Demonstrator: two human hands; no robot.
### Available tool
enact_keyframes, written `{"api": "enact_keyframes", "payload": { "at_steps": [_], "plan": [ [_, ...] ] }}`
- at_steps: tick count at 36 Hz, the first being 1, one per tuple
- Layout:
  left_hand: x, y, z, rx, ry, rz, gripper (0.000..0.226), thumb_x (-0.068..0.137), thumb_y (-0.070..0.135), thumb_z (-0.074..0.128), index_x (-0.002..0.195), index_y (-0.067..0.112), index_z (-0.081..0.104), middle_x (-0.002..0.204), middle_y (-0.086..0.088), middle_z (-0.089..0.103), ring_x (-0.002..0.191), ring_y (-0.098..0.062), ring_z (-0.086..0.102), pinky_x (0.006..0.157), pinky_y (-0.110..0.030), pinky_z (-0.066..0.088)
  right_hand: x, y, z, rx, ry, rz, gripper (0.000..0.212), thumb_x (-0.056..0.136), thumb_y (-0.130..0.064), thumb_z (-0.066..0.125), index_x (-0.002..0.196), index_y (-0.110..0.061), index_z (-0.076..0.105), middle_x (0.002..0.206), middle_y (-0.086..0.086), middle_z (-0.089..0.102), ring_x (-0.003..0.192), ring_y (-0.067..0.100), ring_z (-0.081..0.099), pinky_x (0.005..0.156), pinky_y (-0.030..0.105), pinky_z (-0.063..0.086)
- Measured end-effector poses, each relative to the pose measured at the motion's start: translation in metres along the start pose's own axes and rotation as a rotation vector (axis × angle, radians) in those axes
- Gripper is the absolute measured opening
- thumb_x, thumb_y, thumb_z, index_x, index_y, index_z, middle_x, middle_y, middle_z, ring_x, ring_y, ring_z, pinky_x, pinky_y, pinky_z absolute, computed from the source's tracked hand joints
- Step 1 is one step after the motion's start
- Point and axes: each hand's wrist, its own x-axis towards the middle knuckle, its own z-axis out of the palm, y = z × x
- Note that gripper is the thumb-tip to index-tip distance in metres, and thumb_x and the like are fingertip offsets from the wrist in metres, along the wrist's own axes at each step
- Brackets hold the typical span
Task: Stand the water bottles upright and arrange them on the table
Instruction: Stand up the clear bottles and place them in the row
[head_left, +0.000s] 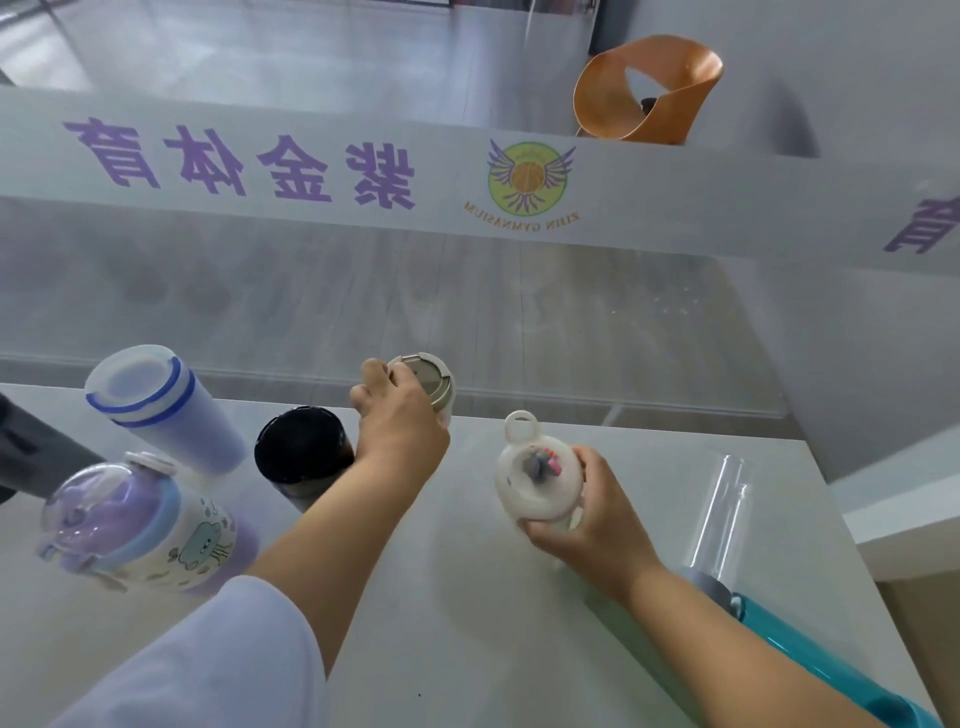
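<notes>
My left hand (397, 415) grips a beige bottle with a round metal-topped lid (428, 376) near the table's far edge. My right hand (592, 514) holds a white bottle with a loop handle (535, 478), upright in the middle of the table. Three bottles stand upright on the left: a pale blue tumbler (166, 405), a black-lidded one (301, 447) and a purple-domed cartoon bottle (140, 525). At the right a teal bottle (810, 649) lies on its side, partly under my right forearm, beside a clear glass tube-shaped bottle (722, 514).
The white table (467, 623) ends at a glass partition with a frosted band of purple lettering (322, 171) just behind the bottles. An orange chair (649, 88) stands beyond the glass. A dark object (31, 452) sits at the left edge.
</notes>
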Motion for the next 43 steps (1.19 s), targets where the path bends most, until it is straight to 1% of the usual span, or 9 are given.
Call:
{"api": "enact_keyframes", "payload": {
  "at_steps": [3,6,11,18,26,30,33,37,43],
  "plan": [
    [0.001,0.001,-0.001,0.076,-0.023,0.025,0.049,0.086,0.016,0.053,0.125,-0.007,0.033,0.127,-0.02,0.027,0.11,-0.037,0.035,0.092,-0.041,0.046,0.006,-0.004,0.001,0.175,0.002,0.079,0.061,0.06,-0.025,0.081,0.11,-0.028,0.046,0.108,-0.014,0.056,0.099,0.003,0.057,0.087,0.028,0.05],
    [0.001,0.001,-0.003,0.159,-0.039,0.049,0.052,0.088,0.019,0.053,0.128,-0.007,0.032,0.128,-0.019,0.029,0.109,-0.035,0.037,0.088,-0.038,0.048,0.011,-0.004,0.004,0.2,-0.049,0.12,0.06,0.066,-0.02,0.081,0.114,-0.027,0.044,0.112,-0.013,0.054,0.102,0.005,0.056,0.089,0.029,0.049],
    [0.0,-0.001,-0.003,0.284,-0.06,0.089,0.05,0.089,0.019,0.052,0.129,-0.004,0.032,0.132,-0.017,0.029,0.108,-0.033,0.042,0.08,-0.031,0.041,0.01,-0.002,0.006,0.068,-0.176,0.116,0.057,0.069,-0.031,0.077,0.113,-0.025,0.04,0.115,-0.005,0.05,0.1,0.008,0.052,0.082,0.025,0.044],
    [-0.008,0.002,-0.009,0.358,-0.139,0.146,0.054,0.09,0.023,0.052,0.133,-0.001,0.031,0.146,-0.016,0.022,0.118,-0.035,0.039,0.084,-0.04,0.045,0.005,-0.003,-0.001,-0.147,-0.205,0.107,0.061,0.071,-0.042,0.075,0.116,-0.023,0.038,0.118,-0.004,0.046,0.104,0.016,0.048,0.086,0.03,0.043],
    [-0.033,0.003,-0.029,0.358,-0.094,0.254,0.047,0.087,0.04,0.055,0.125,0.014,0.045,0.131,-0.007,0.045,0.113,-0.031,0.049,0.081,-0.038,0.044,0.002,-0.015,-0.021,-0.377,-0.231,0.109,0.062,0.075,-0.042,0.071,0.124,-0.016,0.044,0.13,0.003,0.041,0.123,0.025,0.038,0.098,0.031,0.036],
    [-0.052,-0.001,-0.031,0.296,-0.112,0.285,0.048,0.086,0.046,0.055,0.125,0.019,0.047,0.124,-0.003,0.053,0.109,-0.027,0.056,0.083,-0.038,0.049,-0.006,-0.021,-0.041,-0.457,-0.204,0.115,0.073,0.083,-0.044,0.064,0.14,-0.012,0.033,0.145,0.005,0.034,0.135,0.024,0.029,0.107,0.034,0.031],
    [-0.067,-0.005,-0.027,0.276,-0.194,0.278,0.049,0.086,0.049,0.054,0.126,0.023,0.047,0.126,0.0,0.054,0.112,-0.023,0.056,0.088,-0.037,0.049,-0.016,-0.022,-0.055,-0.445,-0.168,0.134,0.068,0.084,-0.045,0.063,0.139,-0.014,0.037,0.144,0.003,0.04,0.132,0.021,0.037,0.108,0.035,0.035],
    [-0.087,-0.014,-0.013,0.269,-0.282,0.31,0.046,0.085,0.051,0.054,0.123,0.025,0.049,0.121,0.002,0.057,0.11,-0.019,0.056,0.089,-0.037,0.049,-0.04,-0.018,-0.069,-0.431,-0.104,0.182,0.055,0.085,-0.045,0.062,0.13,-0.019,0.046,0.131,-0.002,0.052,0.115,0.016,0.052,0.095,0.033,0.045],
    [-0.11,-0.016,0.015,0.283,-0.46,0.372,0.042,0.086,0.05,0.053,0.121,0.027,0.05,0.119,0.005,0.057,0.109,-0.019,0.056,0.089,-0.035,0.048,-0.092,-0.007,-0.078,-0.438,-0.036,0.319,0.05,0.085,-0.046,0.061,0.127,-0.022,0.05,0.122,-0.006,0.059,0.108,0.013,0.056,0.093,0.033,0.05]
  ]
}}
